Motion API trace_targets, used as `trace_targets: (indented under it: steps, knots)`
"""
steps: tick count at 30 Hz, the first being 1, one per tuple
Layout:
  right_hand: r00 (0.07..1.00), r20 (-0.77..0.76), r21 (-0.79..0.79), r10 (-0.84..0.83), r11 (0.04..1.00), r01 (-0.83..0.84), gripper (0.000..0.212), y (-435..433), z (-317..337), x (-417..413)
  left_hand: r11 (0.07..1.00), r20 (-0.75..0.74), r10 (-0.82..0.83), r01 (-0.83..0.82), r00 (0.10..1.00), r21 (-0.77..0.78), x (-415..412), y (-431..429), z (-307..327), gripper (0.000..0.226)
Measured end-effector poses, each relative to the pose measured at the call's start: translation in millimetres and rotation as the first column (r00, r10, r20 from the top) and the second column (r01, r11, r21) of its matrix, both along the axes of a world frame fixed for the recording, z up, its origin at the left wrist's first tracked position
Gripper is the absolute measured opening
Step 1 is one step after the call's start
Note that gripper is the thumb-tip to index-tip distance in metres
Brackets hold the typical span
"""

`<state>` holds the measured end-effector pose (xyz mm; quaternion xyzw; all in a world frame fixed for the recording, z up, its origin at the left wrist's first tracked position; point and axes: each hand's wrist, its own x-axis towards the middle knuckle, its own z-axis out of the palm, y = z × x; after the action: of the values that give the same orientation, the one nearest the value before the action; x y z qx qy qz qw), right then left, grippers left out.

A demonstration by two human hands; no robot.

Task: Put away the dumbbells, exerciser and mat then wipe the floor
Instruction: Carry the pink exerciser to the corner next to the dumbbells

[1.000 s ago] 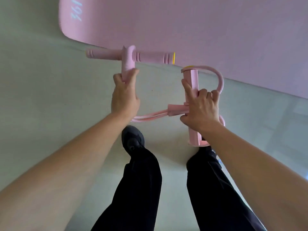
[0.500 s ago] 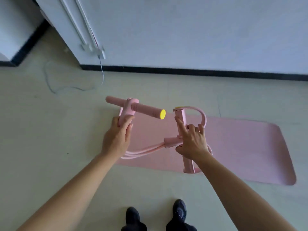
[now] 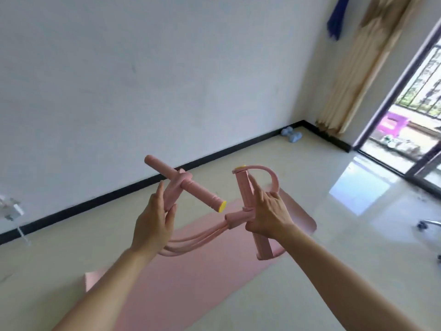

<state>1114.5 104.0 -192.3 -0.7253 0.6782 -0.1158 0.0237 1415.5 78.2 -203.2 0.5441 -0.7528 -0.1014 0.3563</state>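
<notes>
You're on the exerciser [image 3: 191,185] step: left hand [image 3: 154,223] pinches its handle strap [image 3: 175,191], right hand [image 3: 267,213] grips the foot bar [image 3: 242,187], exerciser held up over the mat [image 3: 191,283], dumbbells [image 3: 291,134] sit in the far corner; next, likely gather the slack bands [image 3: 193,241] and carry it to storage.

Your left hand [image 3: 152,222] and right hand [image 3: 270,217] hold the exerciser [image 3: 202,194] above the mat [image 3: 179,280], which lies on the floor [image 3: 310,263]. The dumbbells [image 3: 291,134] sit beyond, in the corner against the wall [image 3: 143,80].
</notes>
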Motion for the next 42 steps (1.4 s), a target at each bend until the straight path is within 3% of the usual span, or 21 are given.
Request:
trace_targets:
  steps: [5,12,23,29,35,42]
  knots:
    - [0.975,-0.063,0.071,-0.212,0.974,0.217,0.122,37.7,7.4,-89.4,0.984,-0.008,-0.163,0.163,0.987,0.077,-88.4,-3.5,3.5,0.057]
    - [0.904,-0.014,0.015,-0.428,0.903,0.428,0.12,59.3,2.6,-248.0,0.88,0.163,-0.463,0.474,0.871,-0.037,-261.2,-26.5,12.8,0.052]
    - [0.888,-0.062,0.004,-0.455,0.89,0.456,0.117,27.7,-2.4,-517.5,0.83,0.324,-0.532,0.557,0.782,0.019,-555.4,-68.3,-7.9,0.049]
    - [0.893,-0.043,0.028,-0.448,0.893,0.449,0.115,-63.5,-18.6,-629.4,0.764,0.452,-0.558,0.644,0.696,-0.047,-665.2,-156.8,-30.0,0.044]
    - [0.905,-0.103,0.071,-0.413,0.904,0.421,0.113,-186.3,-23.5,-739.9,0.781,0.44,-0.554,0.625,0.707,-0.021,-785.1,-281.9,-50.7,0.034]
    - [0.885,-0.138,-0.016,-0.444,0.895,0.446,0.114,-308.0,24.5,-885.6,0.791,0.463,-0.515,0.608,0.721,-0.067,-930.0,-413.7,-6.8,0.033]
